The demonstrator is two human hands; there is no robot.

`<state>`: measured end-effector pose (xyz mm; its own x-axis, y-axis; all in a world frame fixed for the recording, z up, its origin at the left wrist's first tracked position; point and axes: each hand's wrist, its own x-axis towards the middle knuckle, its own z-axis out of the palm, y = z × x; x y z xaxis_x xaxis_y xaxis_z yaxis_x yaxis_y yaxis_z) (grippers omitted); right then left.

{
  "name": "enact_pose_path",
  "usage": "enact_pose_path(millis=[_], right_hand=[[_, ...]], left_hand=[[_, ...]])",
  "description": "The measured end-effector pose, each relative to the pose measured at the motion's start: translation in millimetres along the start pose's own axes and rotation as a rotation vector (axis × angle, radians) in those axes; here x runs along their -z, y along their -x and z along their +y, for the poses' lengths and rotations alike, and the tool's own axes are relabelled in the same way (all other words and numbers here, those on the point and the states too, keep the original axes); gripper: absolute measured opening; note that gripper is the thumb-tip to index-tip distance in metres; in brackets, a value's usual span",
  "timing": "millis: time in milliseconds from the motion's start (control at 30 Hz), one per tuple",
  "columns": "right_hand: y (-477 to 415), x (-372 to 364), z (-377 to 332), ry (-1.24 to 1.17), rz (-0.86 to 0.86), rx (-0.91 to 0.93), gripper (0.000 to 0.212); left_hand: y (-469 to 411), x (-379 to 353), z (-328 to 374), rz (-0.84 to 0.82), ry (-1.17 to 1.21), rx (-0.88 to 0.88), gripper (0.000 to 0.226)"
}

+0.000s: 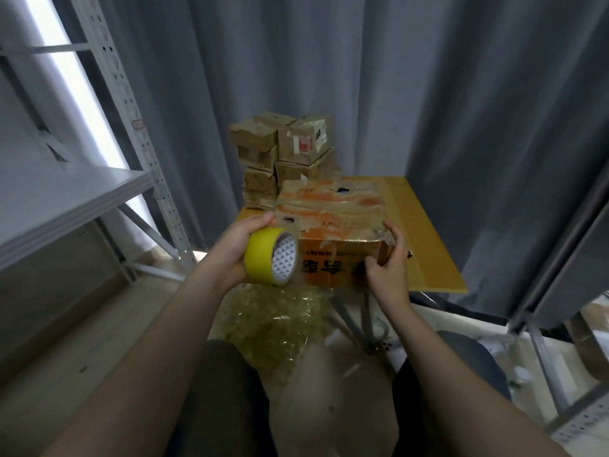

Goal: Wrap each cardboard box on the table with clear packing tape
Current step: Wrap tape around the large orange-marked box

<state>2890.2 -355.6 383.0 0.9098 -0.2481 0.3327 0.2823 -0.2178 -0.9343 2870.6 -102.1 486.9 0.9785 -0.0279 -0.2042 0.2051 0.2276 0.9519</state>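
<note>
1. The fingers (pixel 261 220) of the left hand (pixel 235 249) curl around a yellow tape roll (pixel 263 255), clamping its outer band. The roll's open core faces the camera.
2. The roll is held against the near left end of the cardboard box (pixel 333 219).
3. The fingers (pixel 395 233) of the right hand (pixel 390 262) wrap around the box's near right corner. The thumb presses on the printed front face and the other fingers lie on the right end.
4. The cardboard box, orange and brown with a glossy, wrinkled top, lies along the near edge of the table (pixel 425 232), closer to the near left corner.
5. A stack of small boxes (pixel 283 150) stands at the table's far left corner, just behind the held box.
6. Crumpled clear plastic (pixel 270 324) lies on the floor below the table's near edge, between the person's knees.
7. A grey metal shelf (pixel 66 196) stands to the left, and grey curtains (pixel 362 77) hang behind the table.
</note>
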Motion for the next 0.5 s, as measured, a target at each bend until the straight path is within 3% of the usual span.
enact_pose_path(millis=[100, 167, 233, 300, 400, 500], right_hand=[[-18, 18, 6, 0.070, -0.034, -0.035, 0.075], [-23, 26, -1, 0.122, 0.071, -0.021, 0.075], [-21, 32, -19, 0.127, 0.254, 0.101, 0.069], [-19, 31, -44, 0.076, 0.309, 0.249, 0.058], [-22, 16, -86, -0.031, 0.085, 0.312, 0.035], [-21, -9, -116, 0.017, -0.372, 0.243, 0.013]], left_hand=[[-10, -15, -1, 0.024, -0.065, -0.028, 0.017], [-10, -16, 1, 0.098, -0.118, -0.045, 0.021], [-4, -12, 2, 0.223, -0.179, -0.153, 0.017], [3, -9, 0, 0.297, -0.290, -0.290, 0.016], [17, -10, -2, 0.319, -0.387, -0.322, 0.023], [29, -16, -1, 0.221, -0.392, -0.295, 0.017]])
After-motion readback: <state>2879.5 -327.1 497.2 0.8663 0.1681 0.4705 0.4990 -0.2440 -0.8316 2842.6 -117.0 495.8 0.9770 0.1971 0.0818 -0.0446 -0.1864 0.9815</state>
